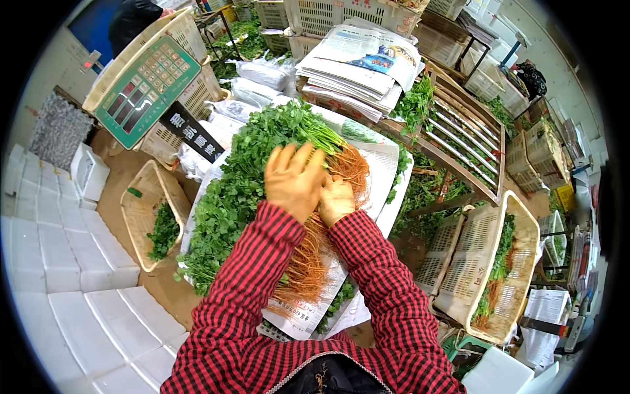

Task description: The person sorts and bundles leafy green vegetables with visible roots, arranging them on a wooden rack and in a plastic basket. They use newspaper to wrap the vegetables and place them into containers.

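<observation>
Before me lies a thick layer of coriander (221,207) with green leaves toward the left. Its orange-brown roots (300,273) point to the right, over printed newspaper (381,165). My left hand (295,177), slightly blurred, lies palm down on the stems with its fingers spread. Touching or nearly touching it, my right hand (337,199) is curled over the root end of the bunches. Whether its fingers grip any stems is hidden beneath the hand.
A scale's green keypad panel (147,88) stands at upper left. Beyond the coriander sits a newspaper stack (357,64). A slatted rack (465,128) and a plastic crate (470,266) are on the right. White foam boxes (74,266) line the left. Another person's dark sleeve (130,22) shows at top left.
</observation>
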A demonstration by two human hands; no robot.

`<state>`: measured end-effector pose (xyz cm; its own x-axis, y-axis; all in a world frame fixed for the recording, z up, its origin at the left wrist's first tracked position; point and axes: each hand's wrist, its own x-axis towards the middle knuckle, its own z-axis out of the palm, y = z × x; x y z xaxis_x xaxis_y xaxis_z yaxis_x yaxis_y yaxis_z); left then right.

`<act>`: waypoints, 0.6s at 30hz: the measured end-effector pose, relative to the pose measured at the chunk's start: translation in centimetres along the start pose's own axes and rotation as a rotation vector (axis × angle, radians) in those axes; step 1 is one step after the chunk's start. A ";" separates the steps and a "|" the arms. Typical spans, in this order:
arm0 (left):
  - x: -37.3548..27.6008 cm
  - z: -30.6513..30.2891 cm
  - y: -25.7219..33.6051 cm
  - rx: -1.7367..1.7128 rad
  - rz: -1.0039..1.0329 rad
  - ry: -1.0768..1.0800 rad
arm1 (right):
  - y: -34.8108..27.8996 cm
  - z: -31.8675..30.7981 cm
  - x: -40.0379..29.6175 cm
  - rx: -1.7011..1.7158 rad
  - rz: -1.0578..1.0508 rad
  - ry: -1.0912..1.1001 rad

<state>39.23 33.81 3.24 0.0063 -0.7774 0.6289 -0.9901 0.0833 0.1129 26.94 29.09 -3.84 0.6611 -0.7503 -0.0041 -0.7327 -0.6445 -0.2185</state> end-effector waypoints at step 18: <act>-2.4 8.3 -4.4 0.071 -0.354 -0.485 | 6.7 -3.5 9.0 0.252 0.442 0.452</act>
<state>42.44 30.12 -5.20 0.2890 -0.9473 0.1383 -0.9465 -0.2611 0.1896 27.42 17.57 -1.94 0.1360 -0.9584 0.2509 -0.8226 -0.2503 -0.5106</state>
